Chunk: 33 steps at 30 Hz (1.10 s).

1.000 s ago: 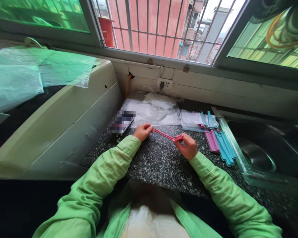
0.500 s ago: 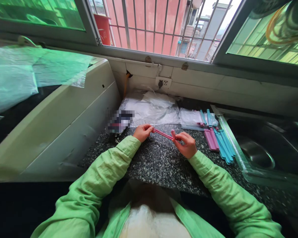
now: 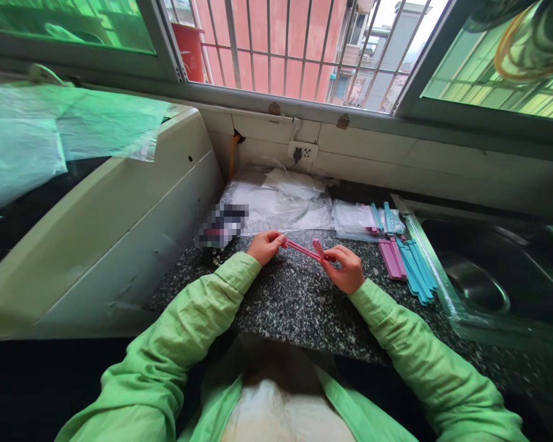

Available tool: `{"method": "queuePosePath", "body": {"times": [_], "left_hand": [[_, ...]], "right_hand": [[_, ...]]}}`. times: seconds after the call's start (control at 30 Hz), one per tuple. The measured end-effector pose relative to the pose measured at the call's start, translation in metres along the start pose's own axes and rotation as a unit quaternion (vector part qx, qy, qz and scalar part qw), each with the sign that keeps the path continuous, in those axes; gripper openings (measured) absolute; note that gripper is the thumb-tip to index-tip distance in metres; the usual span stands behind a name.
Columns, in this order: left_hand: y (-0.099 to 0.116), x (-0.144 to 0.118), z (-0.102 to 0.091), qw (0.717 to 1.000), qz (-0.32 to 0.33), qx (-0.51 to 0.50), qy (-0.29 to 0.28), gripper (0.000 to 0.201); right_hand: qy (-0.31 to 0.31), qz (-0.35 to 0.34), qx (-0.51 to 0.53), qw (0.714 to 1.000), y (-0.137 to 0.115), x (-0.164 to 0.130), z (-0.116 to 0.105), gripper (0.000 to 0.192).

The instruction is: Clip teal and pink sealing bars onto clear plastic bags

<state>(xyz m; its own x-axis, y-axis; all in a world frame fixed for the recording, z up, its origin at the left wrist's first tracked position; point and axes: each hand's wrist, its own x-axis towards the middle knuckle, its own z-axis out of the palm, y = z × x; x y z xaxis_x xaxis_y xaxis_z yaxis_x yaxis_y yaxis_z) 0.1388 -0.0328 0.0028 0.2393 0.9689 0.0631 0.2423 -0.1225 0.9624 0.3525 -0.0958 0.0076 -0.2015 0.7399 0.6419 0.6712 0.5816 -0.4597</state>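
Note:
A pink bag sealing clip [image 3: 303, 249] spans the gap between my hands, above the speckled counter. Its far-left end is pinched between the thumb and fingers of my left hand [image 3: 265, 247]. My right hand [image 3: 344, 267] grips the other end, where a short pink arm sticks up at an angle from the long strip. To the right of that hand lie several pink clips [image 3: 392, 259] and several blue clips [image 3: 416, 271], side by side on the counter. Behind them, more clips rest on clear plastic bags [image 3: 354, 218].
Clear plastic sheets [image 3: 276, 205] lie against the tiled wall below a socket [image 3: 303, 151]. A blurred-out item [image 3: 222, 226] sits at the left, beside a pale appliance [image 3: 133, 227]. The metal sink [image 3: 474, 279] borders the counter on the right. Barred windows are ahead.
The short pink arm of the clip has swung a little to the left, toward the long strip. Both hands have stayed nearly in place.

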Motion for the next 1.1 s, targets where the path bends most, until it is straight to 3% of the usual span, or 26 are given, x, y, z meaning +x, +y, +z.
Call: {"method": "queuePosePath", "body": {"times": [0.77, 1.1], "left_hand": [[0.009, -0.003, 0.002, 0.991, -0.06, -0.119, -0.011, 0.023], [0.012, -0.004, 0.004, 0.989, -0.071, -0.132, -0.018, 0.02]], "right_hand": [[0.005, -0.061, -0.05, 0.997, 0.003, -0.002, 0.002, 0.008], [-0.027, -0.067, -0.065, 0.995, 0.004, -0.003, 0.003, 0.011]]}}
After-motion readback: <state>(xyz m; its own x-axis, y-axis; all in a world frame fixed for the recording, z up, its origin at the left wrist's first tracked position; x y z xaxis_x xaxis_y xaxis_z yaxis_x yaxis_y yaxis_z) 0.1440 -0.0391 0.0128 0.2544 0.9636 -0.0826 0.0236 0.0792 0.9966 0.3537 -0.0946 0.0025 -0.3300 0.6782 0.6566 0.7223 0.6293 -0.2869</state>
